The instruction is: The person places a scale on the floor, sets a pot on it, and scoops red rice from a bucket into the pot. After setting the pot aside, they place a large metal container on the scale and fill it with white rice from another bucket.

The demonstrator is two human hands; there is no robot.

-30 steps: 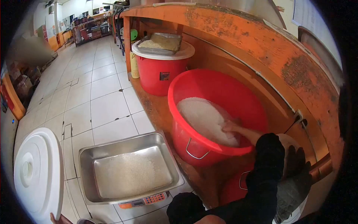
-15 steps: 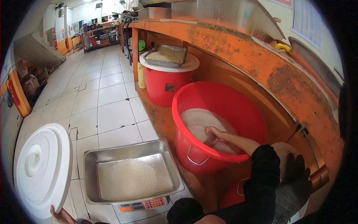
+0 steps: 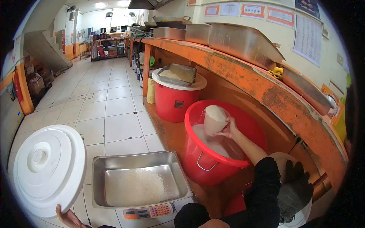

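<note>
My right hand (image 3: 229, 129) is closed around a pale plastic cup (image 3: 214, 124) heaped with rice-like white grain. The cup is above the grain inside a red bucket (image 3: 221, 166); more grain (image 3: 213, 142) lies in the bottom. My left hand (image 3: 68, 218) grips the lower rim of a large round white lid (image 3: 47, 167), which is tilted up at the left. Between the lid and the bucket sits a steel pan (image 3: 98, 178) with a thin spread of grain on its floor. The pan rests on an orange digital scale (image 3: 148, 211).
Behind stands another red bucket (image 3: 169, 102) with a white lid and a tray (image 3: 176, 74) on top. An orange shelf (image 3: 228, 57) bearing steel pans (image 3: 243, 41) overhangs the buckets. Dark gloves (image 3: 294, 190) lie at lower right. White floor tiles (image 3: 95, 110) stretch away.
My right hand has risen from the grain, bringing up the filled cup. My left hand still holds the lid. The view has tilted upward, showing more wall.
</note>
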